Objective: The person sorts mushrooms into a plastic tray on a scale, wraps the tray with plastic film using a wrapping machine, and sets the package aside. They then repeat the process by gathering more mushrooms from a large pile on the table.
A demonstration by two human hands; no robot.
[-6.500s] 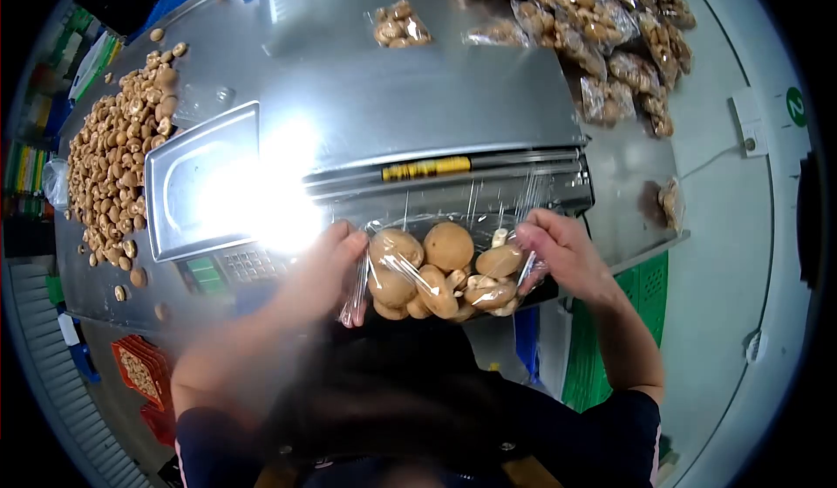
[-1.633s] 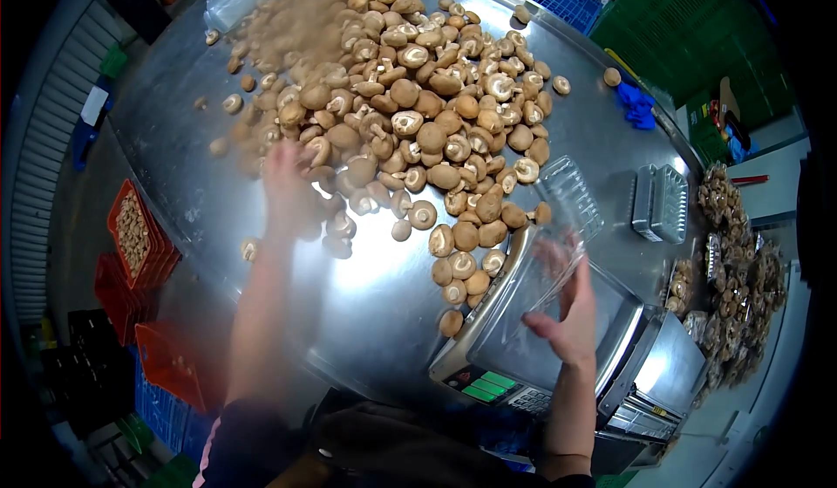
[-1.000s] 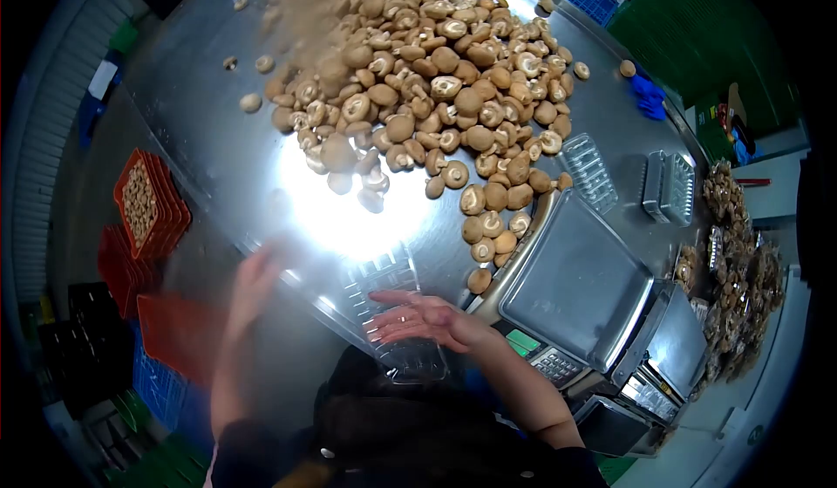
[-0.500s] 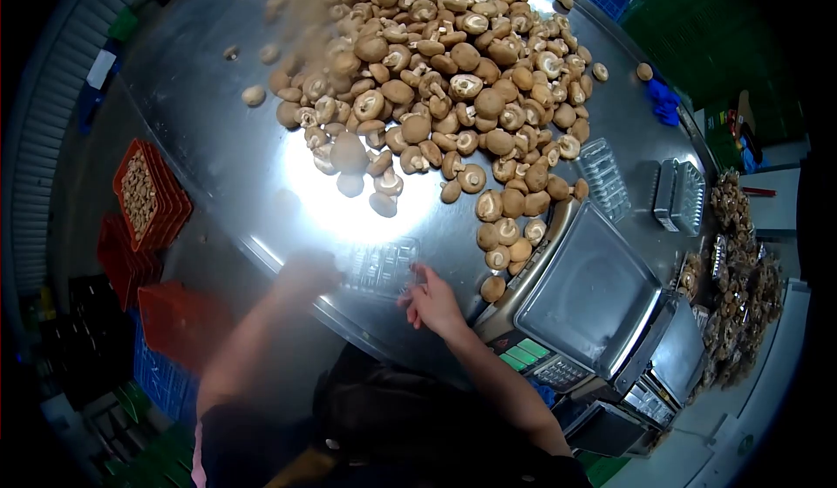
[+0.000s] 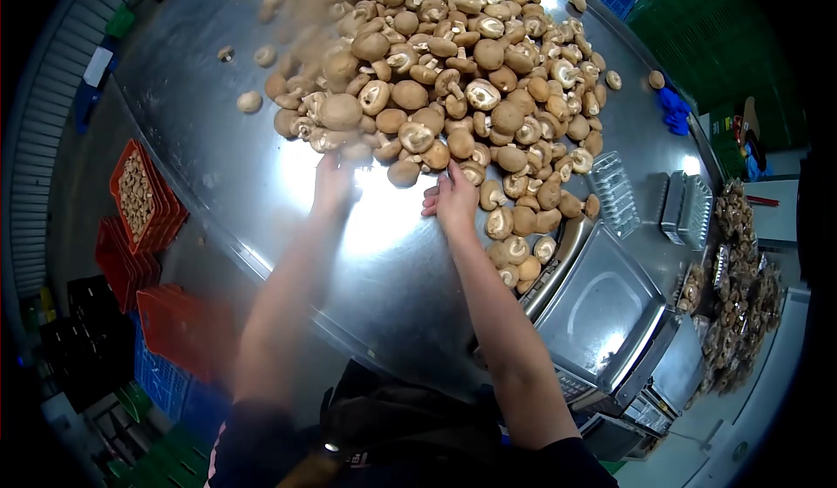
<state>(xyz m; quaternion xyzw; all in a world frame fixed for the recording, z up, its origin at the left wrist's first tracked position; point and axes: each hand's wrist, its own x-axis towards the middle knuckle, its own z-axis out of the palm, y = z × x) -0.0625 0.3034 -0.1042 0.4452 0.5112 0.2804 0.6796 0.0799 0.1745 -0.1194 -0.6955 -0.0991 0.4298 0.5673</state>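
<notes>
A big heap of brown shiitake mushrooms [image 5: 410,95] covers the far part of the steel table [image 5: 392,287]. My left hand [image 5: 331,187] is at the heap's near edge, its fingertips smeared and overlapping the closest caps. To its right, my right hand [image 5: 453,202] reaches the same edge, with the index finger stretched out against a mushroom [image 5: 472,172] and the thumb and other fingers loosely apart. Bright glare lies on the steel between the two hands.
A weighing scale [image 5: 602,300] stands at the right, mushrooms beside it. Clear plastic trays [image 5: 615,193] lie beyond, with stacked ones [image 5: 687,207] further right. Bagged mushrooms [image 5: 741,300] fill the right side. Red crates [image 5: 144,200] stand left, past the table edge.
Both hands have moved forward from the table's near edge to the heap. The clear tray that lay between them no longer shows there. The view has shifted slightly.
</notes>
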